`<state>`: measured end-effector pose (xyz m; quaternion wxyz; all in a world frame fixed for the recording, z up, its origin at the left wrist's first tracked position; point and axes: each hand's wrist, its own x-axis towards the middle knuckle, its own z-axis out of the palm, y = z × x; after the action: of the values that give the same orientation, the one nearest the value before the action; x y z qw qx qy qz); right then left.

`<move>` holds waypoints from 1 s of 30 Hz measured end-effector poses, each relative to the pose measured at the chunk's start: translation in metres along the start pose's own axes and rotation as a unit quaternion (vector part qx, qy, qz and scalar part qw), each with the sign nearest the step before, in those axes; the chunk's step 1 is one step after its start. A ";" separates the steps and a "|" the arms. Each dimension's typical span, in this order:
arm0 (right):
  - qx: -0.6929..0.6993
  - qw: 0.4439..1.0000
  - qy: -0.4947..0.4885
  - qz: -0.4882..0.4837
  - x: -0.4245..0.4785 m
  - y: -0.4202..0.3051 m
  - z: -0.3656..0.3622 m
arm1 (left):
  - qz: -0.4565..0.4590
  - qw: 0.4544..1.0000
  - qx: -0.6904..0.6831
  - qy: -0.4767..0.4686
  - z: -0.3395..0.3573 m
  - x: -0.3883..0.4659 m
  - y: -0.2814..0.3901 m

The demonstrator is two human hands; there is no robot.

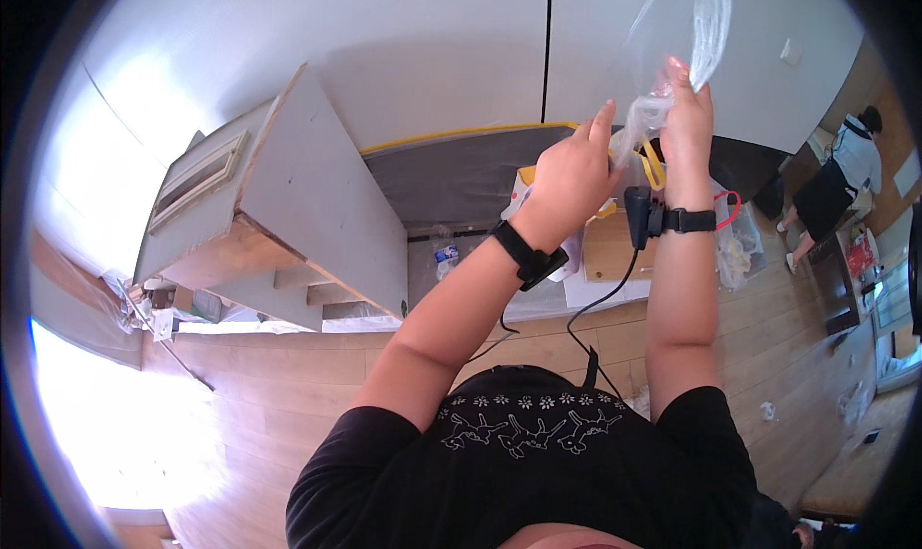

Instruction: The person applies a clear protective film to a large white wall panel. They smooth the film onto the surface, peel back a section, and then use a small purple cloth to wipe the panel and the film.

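Note:
A length of clear plastic film (709,30) rises from my right hand (688,120), which grips its bunched part in front of a pale panel. The gathered film (643,117) runs down and left towards my left hand (576,161). This hand is beside the film with one finger stretched upward. Its other fingers are partly hidden, so I cannot tell whether they grip the film. Below the hands are a bag with a yellow handle (654,167) and a wooden board (616,250). Both wrists wear black straps with devices, and dark cables hang from them.
A grey cabinet carcass (324,181) with raw wooden edges stands at left. Beneath my arms lies a grey surface (461,171) with a yellow edge. A plastic bag with a red handle (735,250) is at right. Farther right, another person (843,174) stands on the wooden floor (302,376).

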<state>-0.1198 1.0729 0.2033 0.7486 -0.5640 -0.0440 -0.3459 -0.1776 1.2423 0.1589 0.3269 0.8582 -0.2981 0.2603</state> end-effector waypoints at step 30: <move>-0.022 0.991 -0.065 -0.118 -0.054 -0.026 0.063 | 0.048 0.987 -0.115 0.098 -0.004 0.098 -0.040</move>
<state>-0.1551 1.1499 0.2222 0.6855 -0.5926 -0.1514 -0.3951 -0.0840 1.2361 0.2085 0.4384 0.7699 -0.3333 0.3225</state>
